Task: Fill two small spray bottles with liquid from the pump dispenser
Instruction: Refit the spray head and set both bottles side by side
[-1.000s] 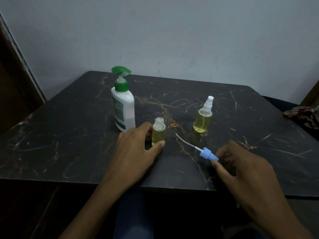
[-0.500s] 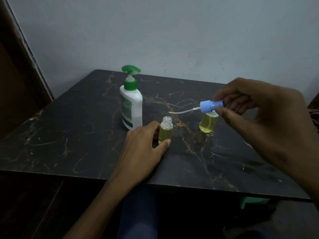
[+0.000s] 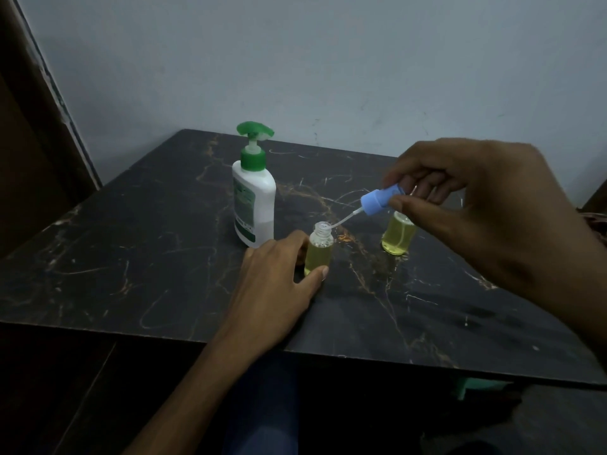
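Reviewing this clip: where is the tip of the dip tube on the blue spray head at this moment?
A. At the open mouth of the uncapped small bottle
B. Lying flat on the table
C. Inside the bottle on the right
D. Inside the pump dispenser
A: the right hand pinches the blue spray head, and its white dip tube slants down to the rim of the uncapped small bottle, which the left hand steadies.
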